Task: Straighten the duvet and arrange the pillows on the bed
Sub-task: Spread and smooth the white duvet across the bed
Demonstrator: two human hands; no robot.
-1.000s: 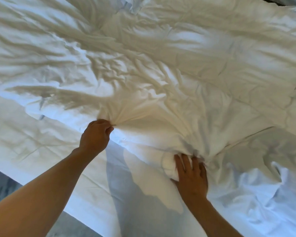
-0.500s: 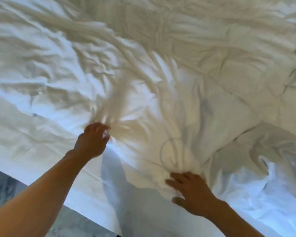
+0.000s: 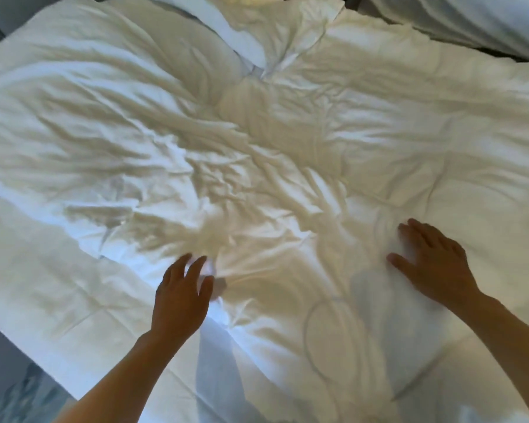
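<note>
A rumpled white duvet (image 3: 287, 154) covers the bed, its creases fanning from the centre toward 10 and 2 o'clock. The left hand (image 3: 180, 291), at 7 o'clock, fingers spread and gripping nothing, lies nearest the tightest gather; the right hand (image 3: 434, 264), at 4 o'clock, rests flat, fingers straight. A pillow (image 3: 226, 29) lies at 12 o'clock (no labels or writing legible).

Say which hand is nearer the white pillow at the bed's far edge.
Left. The left hand lies below the white pillow, slightly left; the right hand lies farther, off to its lower right.
</note>
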